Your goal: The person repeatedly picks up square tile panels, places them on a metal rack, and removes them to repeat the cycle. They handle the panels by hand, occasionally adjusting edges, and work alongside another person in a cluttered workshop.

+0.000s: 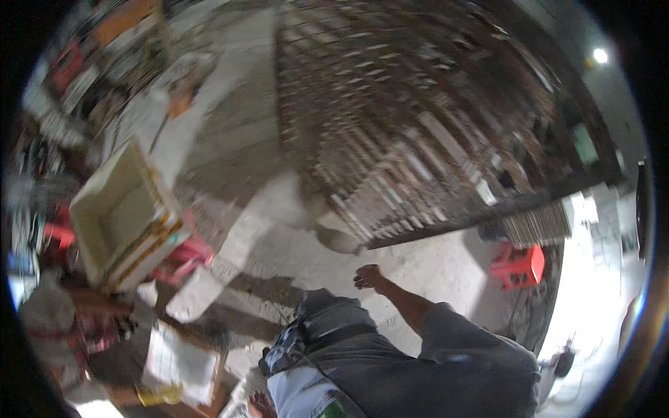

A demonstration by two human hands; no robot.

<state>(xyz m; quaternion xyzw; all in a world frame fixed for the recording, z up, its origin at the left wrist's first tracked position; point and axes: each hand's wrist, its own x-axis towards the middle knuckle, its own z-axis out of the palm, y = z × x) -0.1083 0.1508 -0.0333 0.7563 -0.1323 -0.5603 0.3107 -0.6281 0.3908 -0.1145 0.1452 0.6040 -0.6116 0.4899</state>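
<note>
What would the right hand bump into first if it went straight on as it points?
Probably the rounded grey-brown object near the lower corner of the dark slatted structure, roughly in line with the right hand. Depth is unclear in this blur, so the hand might miss it.

The right hand (pixel 367 276), a bit curled, is at 5 o'clock, near the big rack (pixel 432 132) at 1. The left hand (pixel 260 405) is a blur at 7. A white box (pixel 125 217) is at 9, a red stool (pixel 519 269) at 4.
</note>
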